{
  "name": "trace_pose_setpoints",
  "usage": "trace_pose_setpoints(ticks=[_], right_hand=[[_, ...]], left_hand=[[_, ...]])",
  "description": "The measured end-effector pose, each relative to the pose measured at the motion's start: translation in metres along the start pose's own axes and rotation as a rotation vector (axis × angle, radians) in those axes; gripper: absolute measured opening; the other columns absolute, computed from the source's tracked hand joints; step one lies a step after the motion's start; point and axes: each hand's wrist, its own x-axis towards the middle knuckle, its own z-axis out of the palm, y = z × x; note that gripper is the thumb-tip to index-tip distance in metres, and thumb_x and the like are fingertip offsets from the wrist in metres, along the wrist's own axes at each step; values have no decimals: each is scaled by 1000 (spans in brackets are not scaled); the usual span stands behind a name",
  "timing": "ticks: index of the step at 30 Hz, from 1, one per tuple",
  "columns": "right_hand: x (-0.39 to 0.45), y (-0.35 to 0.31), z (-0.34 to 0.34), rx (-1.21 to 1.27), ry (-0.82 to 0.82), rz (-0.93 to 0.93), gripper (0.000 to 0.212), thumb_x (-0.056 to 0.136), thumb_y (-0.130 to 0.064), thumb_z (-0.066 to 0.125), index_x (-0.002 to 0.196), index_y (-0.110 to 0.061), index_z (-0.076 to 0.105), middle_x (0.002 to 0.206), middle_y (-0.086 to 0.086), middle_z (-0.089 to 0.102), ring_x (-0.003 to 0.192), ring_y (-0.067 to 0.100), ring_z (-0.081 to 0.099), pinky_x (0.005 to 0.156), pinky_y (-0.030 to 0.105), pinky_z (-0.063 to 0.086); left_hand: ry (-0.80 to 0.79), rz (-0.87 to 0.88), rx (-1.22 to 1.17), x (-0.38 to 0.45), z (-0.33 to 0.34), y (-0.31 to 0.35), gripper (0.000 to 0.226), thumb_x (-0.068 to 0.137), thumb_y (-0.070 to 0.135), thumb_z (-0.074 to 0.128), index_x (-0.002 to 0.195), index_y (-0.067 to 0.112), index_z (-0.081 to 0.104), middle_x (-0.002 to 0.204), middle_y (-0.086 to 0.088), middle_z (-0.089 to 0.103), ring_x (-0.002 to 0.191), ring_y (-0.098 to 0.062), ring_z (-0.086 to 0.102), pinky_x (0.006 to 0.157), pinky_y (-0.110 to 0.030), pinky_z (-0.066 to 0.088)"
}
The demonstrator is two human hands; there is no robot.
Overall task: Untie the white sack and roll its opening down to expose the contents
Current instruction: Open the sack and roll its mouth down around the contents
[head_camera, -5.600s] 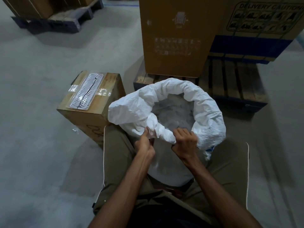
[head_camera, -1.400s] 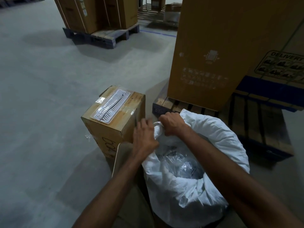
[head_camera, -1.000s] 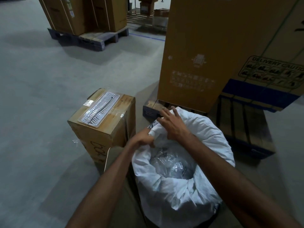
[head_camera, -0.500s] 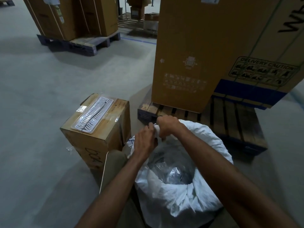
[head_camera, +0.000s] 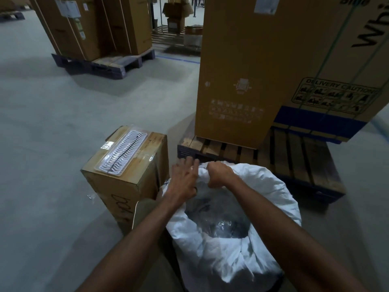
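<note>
Half a second ago the far rim of the crumpled white woven sack [head_camera: 242, 256] was pinched by both hands. Now the left hand [head_camera: 184, 182] has been opened flat beside it, while the rim is kept clenched in the right hand [head_camera: 219, 173]. With shiny clear plastic-wrapped contents [head_camera: 219, 220] already exposed below the hands, the rolling is judged nearly finished.

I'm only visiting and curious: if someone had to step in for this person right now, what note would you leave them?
Left hand: open, fingers spread, resting at the far left rim of the sack.
Right hand: fisted on the far rim's fabric.
The sack stands between the person's knees, beside a small cardboard box and in front of a pallet.
Done: the sack is untied, its mouth is open and rolled into a thick cuff, and a clear plastic bag of dark contents shows inside.
Left: finish folding the far rim down so the cuff is even.
</note>
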Motion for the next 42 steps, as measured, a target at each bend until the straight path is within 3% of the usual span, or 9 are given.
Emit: trace_pose_setpoints(ticks=[5,11,14,19,22,26,31,34,42], right_hand=[[-2,10,-18,38,-161,49,56,73,-20,82,124,-13,60,116,8,65,93,23,60,76,35,52],[-23,38,26,-109,229,-96,74,62,-33,87,129,-18,59,128,7,57,126,27,50,114,51,34],[-30,38,30,57,139,11,42,69,-27,80,108,-18,65,108,6,67,103,28,64,83,36,51],[-31,31,17,72,96,91,46,73,-30,80,110,-18,56,107,5,62,96,25,61,76,34,49],[-26,26,-2,88,-63,156,65,66,-28,88,122,-14,57,112,5,62,101,25,62,85,39,56],[-26,35,-4,94,-197,130,81,62,-31,92,133,-14,56,124,6,62,111,26,62,90,38,54],[-49,64,46,-106,214,-54,91,61,-41,89,140,-23,48,134,6,57,127,28,53,114,50,36],[-59,72,62,-44,205,26,63,68,-33,82,123,-21,52,112,5,66,106,29,65,85,37,48],[-48,74,19,257,-184,272,64,71,-19,77,129,-6,53,122,9,62,103,25,60,75,33,49]], left_hand=[[-70,-32,-300,11,2,18,56,80,22,78,131,17,56,115,-7,69,99,-23,67,83,-34,57],[-511,-86,-712,25,-19,2,28,78,10,74,104,15,65,91,-1,67,88,-21,66,71,-28,58],[-669,-18,-808,23,-24,-13,40,73,15,78,109,21,64,105,-5,69,96,-22,66,78,-26,57],[-106,58,-111,9,-24,3,74,74,30,81,137,19,43,123,-5,54,109,-22,52,90,-33,46],[-16,169,-130,3,-11,28,80,71,30,82,140,19,44,128,-5,52,112,-21,49,97,-32,46],[-202,-15,-242,6,-3,46,56,82,28,77,134,19,60,123,-7,69,110,-24,64,99,-41,54],[-643,-67,-335,23,-16,32,67,67,36,84,128,18,62,121,-5,66,108,-24,63,98,-43,55],[-741,-37,-419,52,21,10,85,49,53,83,128,30,61,125,-2,67,107,-21,64,98,-44,56],[-125,233,-44,-1,-1,71,88,79,27,75,152,14,28,141,-14,44,125,-30,46,106,-40,44]])
